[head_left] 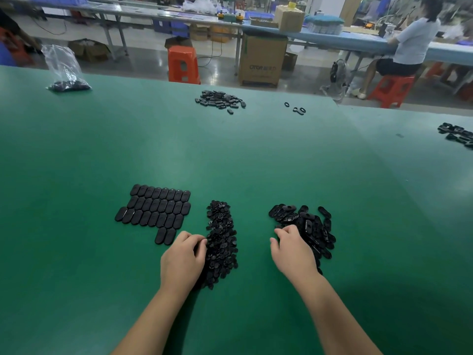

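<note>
A long heap of small black round parts (221, 237) lies on the green table (230, 155). My left hand (183, 260) rests at its left edge, fingers curled into the heap; what they hold is hidden. To the right lies a pile of black oval shells (309, 221). My right hand (291, 248) sits on its near left side with fingers curled onto the shells. Left of the heap, several black oval pieces (156, 207) lie flat in neat rows.
Farther back lie another pile of black parts (220, 99), three loose rings (295, 108) and a plastic bag of parts (66, 70). More parts (458, 134) lie at the right edge. Beyond the table stand stools, boxes and a seated person (409, 42).
</note>
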### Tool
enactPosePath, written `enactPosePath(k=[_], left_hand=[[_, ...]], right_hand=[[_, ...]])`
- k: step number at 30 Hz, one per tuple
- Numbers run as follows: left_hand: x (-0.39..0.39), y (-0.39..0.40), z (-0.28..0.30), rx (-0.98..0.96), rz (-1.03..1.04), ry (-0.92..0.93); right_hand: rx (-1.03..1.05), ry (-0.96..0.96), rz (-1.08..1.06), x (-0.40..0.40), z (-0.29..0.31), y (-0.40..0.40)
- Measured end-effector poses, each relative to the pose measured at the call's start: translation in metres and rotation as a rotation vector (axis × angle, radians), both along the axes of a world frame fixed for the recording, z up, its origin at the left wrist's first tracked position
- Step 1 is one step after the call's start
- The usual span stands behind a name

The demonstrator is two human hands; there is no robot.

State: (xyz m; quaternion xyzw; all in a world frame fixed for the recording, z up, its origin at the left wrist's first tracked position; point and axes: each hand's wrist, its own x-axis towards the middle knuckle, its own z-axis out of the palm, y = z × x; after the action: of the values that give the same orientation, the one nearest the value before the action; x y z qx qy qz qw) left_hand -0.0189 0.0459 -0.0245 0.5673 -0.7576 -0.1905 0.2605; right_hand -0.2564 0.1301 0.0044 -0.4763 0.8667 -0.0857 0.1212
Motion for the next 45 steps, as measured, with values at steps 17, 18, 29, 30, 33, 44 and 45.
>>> enactPosePath(k=[17,18,29,30,33,44,45], left_hand=[[0.002,0.0,-0.001,0.01,-0.024,-0.025],[0.002,0.0,-0.001,0.009,-0.024,-0.028],[0.002,-0.002,-0.001,-0.001,-0.032,-0.033],[0.002,-0.002,-0.001,-0.004,-0.034,-0.034],[0.002,-0.002,-0.002,-0.016,-0.034,-0.04],[0.001,-0.003,-0.001,0.015,0.053,0.113],[0.001,-0.002,-0.001,0.025,0.065,0.14]], right_hand=[[-0.021,0.031,0.027,0.006,-0.003,0.004],[-0.023,0.029,0.028,0.005,-0.003,0.004],[-0.078,-0.147,-0.079,0.004,0.002,-0.003],[-0.081,-0.163,-0.086,0.004,0.002,-0.003],[-0.108,-0.166,-0.074,0.005,0.0,-0.001],[-0.476,-0.635,-0.163,0.036,-0.009,-0.002],[-0.507,-0.685,-0.187,0.039,-0.01,-0.002]])
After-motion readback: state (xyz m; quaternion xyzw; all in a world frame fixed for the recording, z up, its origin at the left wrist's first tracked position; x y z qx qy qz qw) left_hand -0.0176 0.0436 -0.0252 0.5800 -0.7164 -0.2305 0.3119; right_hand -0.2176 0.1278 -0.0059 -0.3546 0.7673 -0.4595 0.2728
